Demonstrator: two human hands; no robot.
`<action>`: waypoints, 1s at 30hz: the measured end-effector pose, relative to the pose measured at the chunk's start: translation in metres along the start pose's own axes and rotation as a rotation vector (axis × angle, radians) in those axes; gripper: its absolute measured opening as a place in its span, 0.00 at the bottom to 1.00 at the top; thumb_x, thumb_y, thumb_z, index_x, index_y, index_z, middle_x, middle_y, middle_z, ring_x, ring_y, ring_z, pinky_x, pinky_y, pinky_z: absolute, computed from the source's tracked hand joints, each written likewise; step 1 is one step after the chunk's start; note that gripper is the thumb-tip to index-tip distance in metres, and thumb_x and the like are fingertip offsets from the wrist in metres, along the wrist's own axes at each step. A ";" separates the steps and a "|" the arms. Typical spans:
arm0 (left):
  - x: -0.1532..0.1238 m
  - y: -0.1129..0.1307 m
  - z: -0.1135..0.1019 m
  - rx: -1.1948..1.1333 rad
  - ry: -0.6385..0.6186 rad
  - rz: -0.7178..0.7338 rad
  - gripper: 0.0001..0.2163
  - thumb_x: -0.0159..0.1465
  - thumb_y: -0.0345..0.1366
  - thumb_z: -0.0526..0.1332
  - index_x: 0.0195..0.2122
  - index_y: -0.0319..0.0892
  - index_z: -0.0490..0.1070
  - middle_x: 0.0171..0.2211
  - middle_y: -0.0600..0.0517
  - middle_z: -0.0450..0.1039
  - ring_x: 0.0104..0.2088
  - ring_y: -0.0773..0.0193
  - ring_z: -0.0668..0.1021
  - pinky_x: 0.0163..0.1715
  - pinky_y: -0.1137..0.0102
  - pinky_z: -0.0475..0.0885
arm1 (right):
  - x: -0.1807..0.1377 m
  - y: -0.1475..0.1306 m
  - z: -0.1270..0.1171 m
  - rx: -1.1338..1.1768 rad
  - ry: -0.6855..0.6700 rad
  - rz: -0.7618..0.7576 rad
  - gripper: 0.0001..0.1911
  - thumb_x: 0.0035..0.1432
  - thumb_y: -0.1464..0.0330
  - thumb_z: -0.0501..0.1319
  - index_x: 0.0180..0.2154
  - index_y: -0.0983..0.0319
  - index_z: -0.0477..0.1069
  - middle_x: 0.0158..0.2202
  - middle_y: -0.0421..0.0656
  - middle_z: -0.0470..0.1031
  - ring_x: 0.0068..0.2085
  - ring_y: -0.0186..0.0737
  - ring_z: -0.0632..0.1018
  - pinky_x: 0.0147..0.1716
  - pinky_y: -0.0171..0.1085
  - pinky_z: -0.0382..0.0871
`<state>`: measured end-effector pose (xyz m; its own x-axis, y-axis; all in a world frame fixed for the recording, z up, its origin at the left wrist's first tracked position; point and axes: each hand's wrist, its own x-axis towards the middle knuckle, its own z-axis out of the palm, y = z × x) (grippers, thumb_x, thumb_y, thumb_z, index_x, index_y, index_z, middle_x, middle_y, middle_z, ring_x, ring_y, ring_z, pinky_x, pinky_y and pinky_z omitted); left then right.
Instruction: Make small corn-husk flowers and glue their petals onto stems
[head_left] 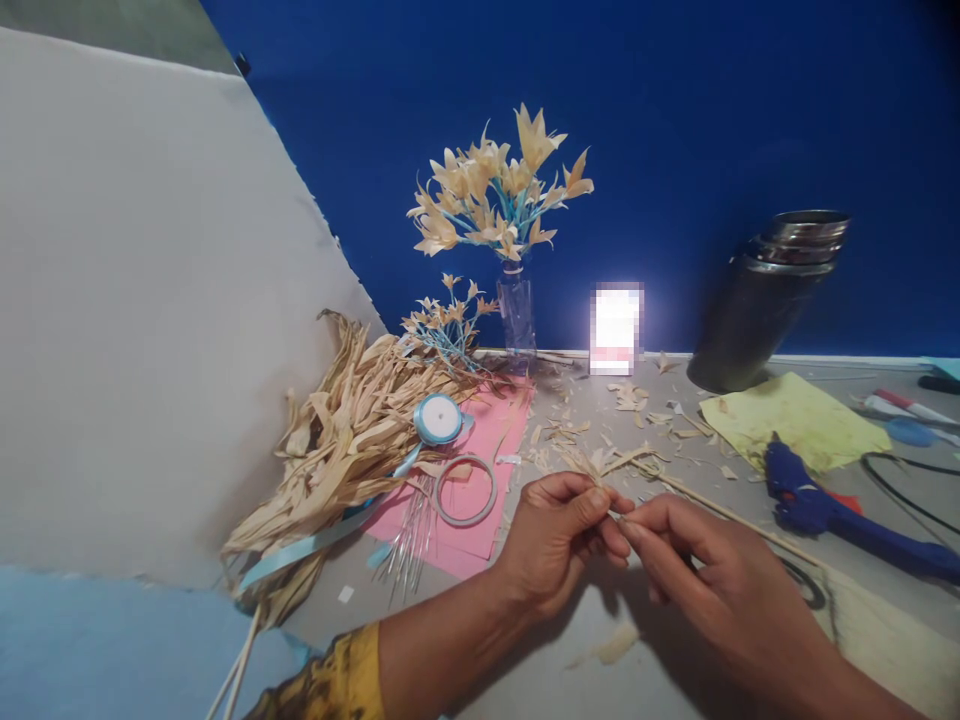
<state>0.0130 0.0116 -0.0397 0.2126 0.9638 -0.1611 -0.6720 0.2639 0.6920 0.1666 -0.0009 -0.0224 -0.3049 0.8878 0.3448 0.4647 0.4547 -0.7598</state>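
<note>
Between the thumb and fingers of my left hand is a small dried corn husk flower, its pale frayed strips fanning out above the fingertips. My right hand is closed in a pinch, its fingertips meeting the left ones near the flower's base. Whatever thin thing lies in that pinch is too small to make out. Just behind the hands, a thin stick lies slantwise on the table among husk scraps.
At left lies a heap of dried husks, with a ribbon spool, a tape roll, wires and pink paper. Husk flowers fill a clear bottle. A blue glue gun, yellow paper and dark flask are right.
</note>
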 end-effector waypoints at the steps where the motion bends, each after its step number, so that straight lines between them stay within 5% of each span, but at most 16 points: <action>1: 0.000 0.001 0.000 0.007 -0.006 0.007 0.17 0.47 0.39 0.79 0.24 0.35 0.74 0.28 0.49 0.81 0.17 0.71 0.76 0.18 0.77 0.71 | 0.001 0.000 -0.001 0.001 -0.002 0.001 0.16 0.67 0.64 0.56 0.26 0.56 0.74 0.19 0.33 0.73 0.19 0.32 0.73 0.21 0.28 0.66; 8: -0.002 0.006 0.002 0.082 -0.086 0.041 0.20 0.51 0.37 0.76 0.44 0.37 0.77 0.46 0.42 0.82 0.19 0.67 0.79 0.19 0.71 0.75 | 0.009 0.011 -0.009 -0.066 0.093 -0.106 0.13 0.68 0.64 0.56 0.33 0.57 0.77 0.25 0.36 0.80 0.22 0.34 0.78 0.25 0.30 0.71; 15: -0.003 0.008 -0.002 0.265 -0.048 0.091 0.17 0.55 0.45 0.72 0.32 0.34 0.78 0.17 0.51 0.73 0.17 0.67 0.74 0.18 0.74 0.69 | 0.008 0.025 -0.004 -0.167 0.107 -0.272 0.13 0.69 0.64 0.56 0.36 0.57 0.78 0.37 0.42 0.86 0.29 0.37 0.84 0.29 0.32 0.74; 24: -0.015 0.016 0.007 0.420 -0.005 0.223 0.14 0.52 0.43 0.75 0.33 0.38 0.81 0.35 0.47 0.80 0.19 0.71 0.75 0.21 0.73 0.71 | 0.006 0.024 -0.001 -0.190 0.102 -0.261 0.12 0.69 0.65 0.56 0.36 0.58 0.77 0.35 0.44 0.84 0.33 0.42 0.84 0.32 0.36 0.75; 30: -0.014 0.014 0.005 0.498 0.042 0.285 0.14 0.54 0.45 0.74 0.30 0.37 0.82 0.22 0.50 0.76 0.19 0.68 0.76 0.23 0.72 0.72 | 0.006 0.026 0.000 -0.198 0.091 -0.341 0.11 0.69 0.69 0.57 0.35 0.58 0.75 0.35 0.44 0.80 0.39 0.42 0.80 0.39 0.38 0.72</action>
<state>0.0039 0.0016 -0.0240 0.0368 0.9976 0.0591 -0.2814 -0.0464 0.9585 0.1773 0.0158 -0.0401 -0.3989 0.6820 0.6130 0.5036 0.7216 -0.4751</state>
